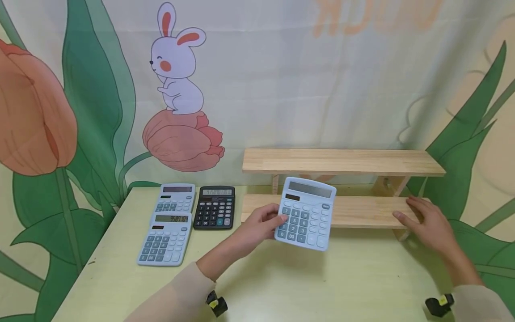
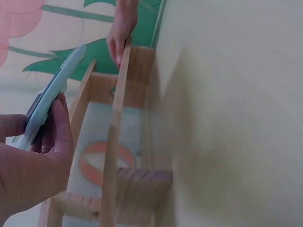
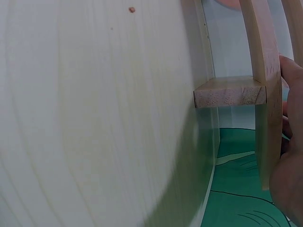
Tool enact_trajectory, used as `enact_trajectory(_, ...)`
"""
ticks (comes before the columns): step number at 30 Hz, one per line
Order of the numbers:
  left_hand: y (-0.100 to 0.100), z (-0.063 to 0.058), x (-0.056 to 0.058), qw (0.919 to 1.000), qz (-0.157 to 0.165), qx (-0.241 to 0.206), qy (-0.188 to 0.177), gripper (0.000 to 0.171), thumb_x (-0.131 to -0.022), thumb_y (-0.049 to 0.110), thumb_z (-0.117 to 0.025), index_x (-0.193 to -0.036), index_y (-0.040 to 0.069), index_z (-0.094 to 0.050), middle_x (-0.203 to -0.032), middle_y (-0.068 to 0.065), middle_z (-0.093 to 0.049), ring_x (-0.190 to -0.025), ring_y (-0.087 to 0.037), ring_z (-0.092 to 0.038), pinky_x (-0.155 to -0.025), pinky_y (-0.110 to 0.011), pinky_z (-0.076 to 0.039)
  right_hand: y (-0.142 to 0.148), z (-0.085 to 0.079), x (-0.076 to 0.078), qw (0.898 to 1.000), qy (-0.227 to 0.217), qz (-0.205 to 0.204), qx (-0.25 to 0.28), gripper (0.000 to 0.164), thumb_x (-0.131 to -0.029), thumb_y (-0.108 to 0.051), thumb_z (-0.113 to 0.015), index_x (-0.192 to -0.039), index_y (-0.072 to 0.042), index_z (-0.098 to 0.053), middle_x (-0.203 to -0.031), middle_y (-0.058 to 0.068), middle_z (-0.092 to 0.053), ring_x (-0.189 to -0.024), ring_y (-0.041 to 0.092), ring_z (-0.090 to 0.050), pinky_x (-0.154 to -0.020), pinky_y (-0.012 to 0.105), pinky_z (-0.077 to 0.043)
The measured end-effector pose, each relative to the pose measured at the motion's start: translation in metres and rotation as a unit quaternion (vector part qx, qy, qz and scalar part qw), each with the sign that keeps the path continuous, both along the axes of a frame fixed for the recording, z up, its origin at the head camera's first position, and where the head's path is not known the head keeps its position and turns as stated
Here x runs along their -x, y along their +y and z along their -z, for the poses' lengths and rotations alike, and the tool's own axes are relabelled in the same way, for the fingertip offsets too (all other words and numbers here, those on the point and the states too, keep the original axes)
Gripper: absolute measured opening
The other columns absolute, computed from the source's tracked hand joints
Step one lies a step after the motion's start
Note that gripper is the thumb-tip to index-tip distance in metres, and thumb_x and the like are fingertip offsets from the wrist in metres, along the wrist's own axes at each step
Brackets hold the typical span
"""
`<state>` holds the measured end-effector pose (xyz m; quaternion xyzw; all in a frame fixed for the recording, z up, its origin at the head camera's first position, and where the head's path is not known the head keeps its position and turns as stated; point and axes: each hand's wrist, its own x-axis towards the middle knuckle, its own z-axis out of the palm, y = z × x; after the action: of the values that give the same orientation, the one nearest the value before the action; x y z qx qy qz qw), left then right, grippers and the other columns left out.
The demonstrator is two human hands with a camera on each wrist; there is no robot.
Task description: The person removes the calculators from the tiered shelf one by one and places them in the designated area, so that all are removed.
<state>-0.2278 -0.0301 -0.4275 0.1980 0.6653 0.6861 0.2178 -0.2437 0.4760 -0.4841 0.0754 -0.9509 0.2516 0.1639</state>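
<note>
My left hand [image 1: 261,226] pinches a light blue calculator [image 1: 307,214] by its left edge, thumb on the keys and fingers behind. The calculator is tilted up in front of a two-tier wooden shelf [image 1: 342,162]; in the left wrist view it appears edge-on, apart from the wood. At the right end of the lower board [image 1: 362,212], my right hand [image 1: 432,228] rests with its fingers on the board and thumb spread from them. In the right wrist view, that hand [image 3: 292,123] lies along the board, some fingers hidden behind it.
On the table's left lie two light blue calculators, the nearer one [image 1: 166,241] overlapping the farther one [image 1: 175,197]. A black calculator [image 1: 214,208] lies to their right. A printed curtain [image 1: 257,89] hangs behind the table [image 1: 289,290].
</note>
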Motion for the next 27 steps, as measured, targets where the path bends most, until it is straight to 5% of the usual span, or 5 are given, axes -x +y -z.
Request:
enact_trajectory(11, -0.060, -0.022, 0.009, 0.9946, -0.074, 0.068, 0.025, 0.044, -0.114, 0.026, -0.051, -0.155, 0.009, -0.048, -0.127, -0.012, -0.065, -0.111, -0.023, -0.069, -0.095, -0.038, -0.061, 0.002, 0.000, 0.001, 1.000, -0.007, -0.001, 0.003, 0.074, -0.103, -0.038, -0.068, -0.152, 0.012, -0.045, -0.156, 0.039, -0.039, -0.142, 0.065, -0.030, -0.112, 0.082, -0.021)
enact_trajectory(16, -0.084, -0.033, 0.016, 0.9875, -0.116, 0.091, 0.056, 0.046, -0.113, 0.025, -0.056, -0.154, 0.005, -0.048, -0.127, -0.015, -0.068, -0.105, -0.025, -0.073, -0.092, -0.039, -0.063, 0.001, 0.001, 0.003, 1.000, -0.007, -0.002, 0.005, 0.074, -0.103, -0.039, -0.069, -0.153, 0.012, -0.045, -0.157, 0.039, -0.039, -0.143, 0.065, -0.029, -0.113, 0.081, -0.020)
enact_trajectory(27, -0.152, -0.022, 0.024, 0.9661, -0.209, 0.143, 0.052, 0.048, -0.112, 0.030, -0.057, -0.152, 0.004, -0.050, -0.133, -0.015, -0.071, -0.108, -0.024, -0.073, -0.090, -0.031, -0.061, 0.003, 0.003, 0.001, 1.000, 0.000, 0.000, 0.003, 0.073, -0.103, -0.038, -0.069, -0.151, 0.013, -0.046, -0.156, 0.039, -0.040, -0.141, 0.065, -0.031, -0.111, 0.081, -0.022)
